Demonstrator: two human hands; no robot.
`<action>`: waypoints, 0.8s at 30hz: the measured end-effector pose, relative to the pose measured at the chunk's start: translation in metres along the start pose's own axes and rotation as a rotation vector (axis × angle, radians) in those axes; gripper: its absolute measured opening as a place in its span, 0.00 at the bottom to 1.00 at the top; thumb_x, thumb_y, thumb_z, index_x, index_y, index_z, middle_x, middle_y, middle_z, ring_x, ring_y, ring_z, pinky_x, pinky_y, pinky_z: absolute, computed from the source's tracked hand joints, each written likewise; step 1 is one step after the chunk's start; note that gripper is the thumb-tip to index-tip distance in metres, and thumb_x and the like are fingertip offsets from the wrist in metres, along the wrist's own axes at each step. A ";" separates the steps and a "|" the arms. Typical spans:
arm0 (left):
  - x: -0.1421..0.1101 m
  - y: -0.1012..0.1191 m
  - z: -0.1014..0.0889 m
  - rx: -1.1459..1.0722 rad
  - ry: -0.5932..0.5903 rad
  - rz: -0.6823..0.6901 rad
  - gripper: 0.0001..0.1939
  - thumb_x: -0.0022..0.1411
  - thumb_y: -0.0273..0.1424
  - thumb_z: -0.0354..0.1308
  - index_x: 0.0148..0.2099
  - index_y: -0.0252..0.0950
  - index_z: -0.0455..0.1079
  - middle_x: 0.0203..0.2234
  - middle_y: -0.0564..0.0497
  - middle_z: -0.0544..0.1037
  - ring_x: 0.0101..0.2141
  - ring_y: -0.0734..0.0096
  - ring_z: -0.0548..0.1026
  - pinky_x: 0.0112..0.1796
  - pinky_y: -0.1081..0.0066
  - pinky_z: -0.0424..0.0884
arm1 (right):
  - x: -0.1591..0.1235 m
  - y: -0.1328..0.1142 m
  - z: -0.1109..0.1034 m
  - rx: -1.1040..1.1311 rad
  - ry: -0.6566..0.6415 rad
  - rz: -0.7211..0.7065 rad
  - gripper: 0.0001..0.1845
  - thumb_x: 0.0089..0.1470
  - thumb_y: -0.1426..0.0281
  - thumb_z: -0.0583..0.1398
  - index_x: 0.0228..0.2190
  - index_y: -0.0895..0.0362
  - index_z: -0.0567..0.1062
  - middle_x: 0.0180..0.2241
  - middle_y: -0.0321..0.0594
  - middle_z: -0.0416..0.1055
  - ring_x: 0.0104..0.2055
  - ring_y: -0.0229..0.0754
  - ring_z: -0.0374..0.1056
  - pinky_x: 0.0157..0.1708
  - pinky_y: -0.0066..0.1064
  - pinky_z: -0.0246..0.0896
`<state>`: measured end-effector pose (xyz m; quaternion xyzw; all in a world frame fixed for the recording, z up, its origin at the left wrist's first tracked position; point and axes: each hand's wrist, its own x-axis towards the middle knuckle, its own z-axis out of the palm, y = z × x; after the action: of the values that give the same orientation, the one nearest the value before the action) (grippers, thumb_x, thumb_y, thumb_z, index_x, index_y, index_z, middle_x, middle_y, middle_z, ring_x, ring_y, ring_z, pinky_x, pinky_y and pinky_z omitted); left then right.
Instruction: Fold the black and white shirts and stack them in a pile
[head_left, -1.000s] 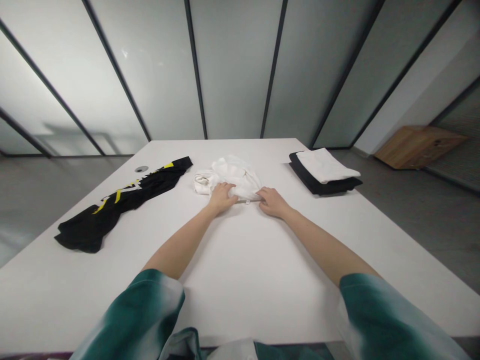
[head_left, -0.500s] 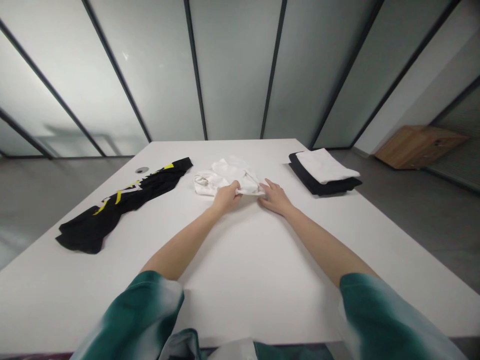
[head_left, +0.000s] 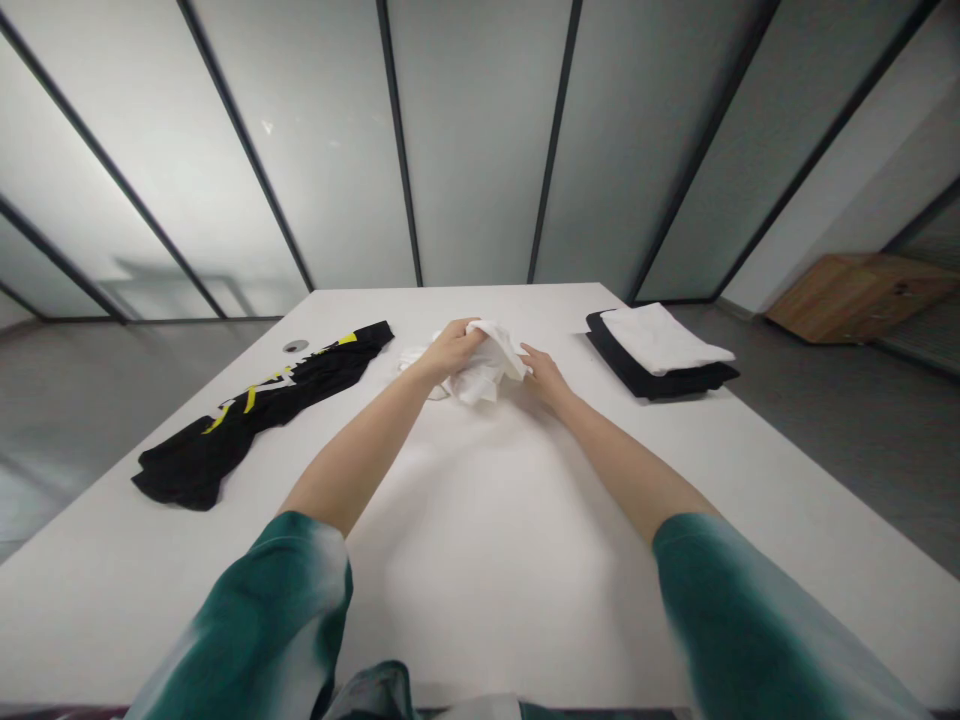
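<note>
A crumpled white garment [head_left: 480, 380] lies bunched at the middle of the white table [head_left: 480, 560], part of it lifted. My left hand [head_left: 453, 348] is closed on its upper edge and holds that edge up off the table. On the garment's right side is my right hand [head_left: 545, 375], its fingers reaching to the cloth and partly hidden by it; whether they grip it I cannot tell. The garment's kind does not show in its folds.
To the left lies a black garment [head_left: 262, 410] with yellow and white print, stretched lengthwise. Folded white cloth [head_left: 664, 338] rests on folded black cloth [head_left: 652, 385] at the right. A round grommet [head_left: 295, 346] is set in the table; a wooden cabinet [head_left: 855, 300] stands beyond.
My left hand has risen and moved away from me, lifting the white garment's near edge. My right hand has shifted slightly right and away, staying by the cloth. The view has moved slightly.
</note>
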<state>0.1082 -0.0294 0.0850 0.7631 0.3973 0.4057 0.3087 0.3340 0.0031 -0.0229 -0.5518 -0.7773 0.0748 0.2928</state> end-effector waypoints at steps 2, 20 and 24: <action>0.003 -0.004 -0.017 0.157 0.043 -0.051 0.20 0.64 0.45 0.46 0.34 0.34 0.68 0.28 0.51 0.74 0.33 0.67 0.70 0.34 0.71 0.65 | 0.013 0.001 -0.006 0.212 0.088 0.084 0.20 0.59 0.65 0.50 0.46 0.57 0.76 0.48 0.48 0.76 0.51 0.49 0.69 0.49 0.39 0.64; -0.032 -0.101 -0.033 0.872 -0.281 -0.190 0.33 0.57 0.40 0.58 0.64 0.39 0.64 0.60 0.41 0.69 0.60 0.55 0.66 0.58 0.61 0.61 | -0.021 -0.007 -0.018 -0.242 -0.245 -0.139 0.31 0.54 0.63 0.63 0.58 0.54 0.70 0.61 0.50 0.64 0.59 0.53 0.63 0.56 0.41 0.57; -0.038 -0.094 -0.025 0.798 -0.285 -0.242 0.26 0.54 0.34 0.56 0.57 0.40 0.72 0.51 0.44 0.78 0.52 0.55 0.74 0.53 0.63 0.67 | -0.024 -0.018 0.000 -0.201 -0.316 -0.216 0.23 0.54 0.69 0.62 0.53 0.58 0.74 0.56 0.50 0.71 0.57 0.51 0.66 0.56 0.38 0.57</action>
<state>0.0390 -0.0119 0.0082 0.8188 0.5629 0.0722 0.0868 0.3246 -0.0255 -0.0234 -0.4730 -0.8718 0.0507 0.1169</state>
